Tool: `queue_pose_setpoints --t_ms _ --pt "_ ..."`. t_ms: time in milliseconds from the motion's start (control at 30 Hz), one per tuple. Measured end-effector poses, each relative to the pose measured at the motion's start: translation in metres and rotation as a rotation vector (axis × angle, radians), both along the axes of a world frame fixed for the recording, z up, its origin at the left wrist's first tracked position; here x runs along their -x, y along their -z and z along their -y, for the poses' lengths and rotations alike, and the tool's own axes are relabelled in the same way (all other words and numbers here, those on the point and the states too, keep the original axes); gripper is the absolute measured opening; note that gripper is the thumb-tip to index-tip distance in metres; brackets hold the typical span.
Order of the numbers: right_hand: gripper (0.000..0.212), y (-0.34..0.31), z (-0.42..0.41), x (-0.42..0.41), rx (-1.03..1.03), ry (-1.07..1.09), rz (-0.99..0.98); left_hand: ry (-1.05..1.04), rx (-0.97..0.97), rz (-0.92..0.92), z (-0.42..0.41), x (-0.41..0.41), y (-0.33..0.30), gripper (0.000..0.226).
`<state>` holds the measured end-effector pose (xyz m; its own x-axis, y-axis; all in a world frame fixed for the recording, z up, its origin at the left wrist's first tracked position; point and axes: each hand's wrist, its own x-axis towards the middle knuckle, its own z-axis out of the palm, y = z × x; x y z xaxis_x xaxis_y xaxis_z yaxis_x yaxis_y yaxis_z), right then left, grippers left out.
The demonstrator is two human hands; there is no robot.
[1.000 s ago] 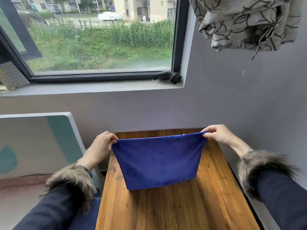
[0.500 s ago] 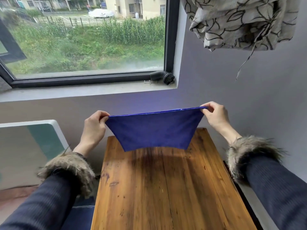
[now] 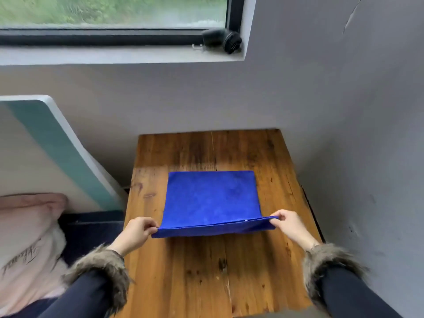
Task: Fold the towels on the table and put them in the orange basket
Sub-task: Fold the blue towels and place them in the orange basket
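Table (image 3: 263, 267) of wood fills the middle; on it a blue towel (image 3: 213, 198) lies folded, far edge flat, near edge lifted. Left hand (image 3: 135, 232) pinches its near left corner, right hand (image 3: 289, 224) its near right corner.

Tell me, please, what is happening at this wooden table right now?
A person is folding a blue towel on the wooden table. The left hand and right hand each pinch a near corner, holding that edge raised, while the far part lies flat on the wood. The towel looks doubled over. No orange basket is in view, so putting it away is not yet done.
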<state>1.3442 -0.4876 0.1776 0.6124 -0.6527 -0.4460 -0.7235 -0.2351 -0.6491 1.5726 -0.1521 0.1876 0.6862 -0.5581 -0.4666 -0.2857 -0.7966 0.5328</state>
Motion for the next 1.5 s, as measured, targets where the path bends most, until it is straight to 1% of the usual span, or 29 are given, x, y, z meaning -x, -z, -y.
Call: queue_pose_setpoints --t_ms 67,133,200,267,333,467,567,733,933,1033,1233,1400,1500 --pt "0.034 0.017 -0.005 0.015 -0.059 0.007 -0.061 -0.011 -0.024 -0.066 -0.005 0.015 0.012 0.025" --pt "0.031 0.023 -0.006 0.022 -0.126 0.020 -0.096 -0.025 -0.027 -0.095 -0.006 0.023 0.017 0.018" --pt "0.025 0.024 -0.002 0.023 -0.194 0.028 -0.088 -0.040 -0.007 -0.097 -0.005 0.021 0.018 0.013" --pt "0.025 0.024 0.004 0.017 -0.221 0.036 -0.053 -0.069 0.017 -0.081 0.000 0.012 0.018 0.012" --pt "0.025 0.024 0.011 0.006 -0.196 0.042 -0.009 -0.090 0.045 -0.031 0.008 0.000 0.017 0.011" --pt "0.011 0.031 0.027 -0.027 -0.123 0.063 0.063 -0.124 0.102 0.068 0.036 -0.030 0.017 0.008" --pt "0.009 0.048 0.041 -0.048 -0.080 0.069 0.080 -0.124 0.096 0.105 0.057 -0.052 0.029 0.012" --pt "0.008 0.079 0.058 -0.077 -0.047 0.053 0.025 -0.152 0.074 0.142 0.077 -0.072 0.068 0.014" --pt "0.010 0.100 0.062 -0.093 -0.037 0.088 0.004 -0.185 0.044 0.104 0.086 -0.090 0.106 0.014" --pt "0.014 0.110 0.063 -0.097 -0.014 0.088 -0.040 -0.186 0.016 0.113 0.089 -0.095 0.117 0.016" --pt "0.012 0.129 0.061 -0.099 0.023 0.129 -0.097 -0.230 0.009 0.143 0.098 -0.089 0.133 0.017" --pt "0.012 0.134 0.056 -0.105 0.037 0.224 -0.104 -0.290 0.044 0.179 0.099 -0.088 0.144 0.015" --pt "0.016 0.136 0.045 -0.099 0.052 0.343 -0.056 -0.327 0.104 0.203 0.096 -0.076 0.144 0.025"
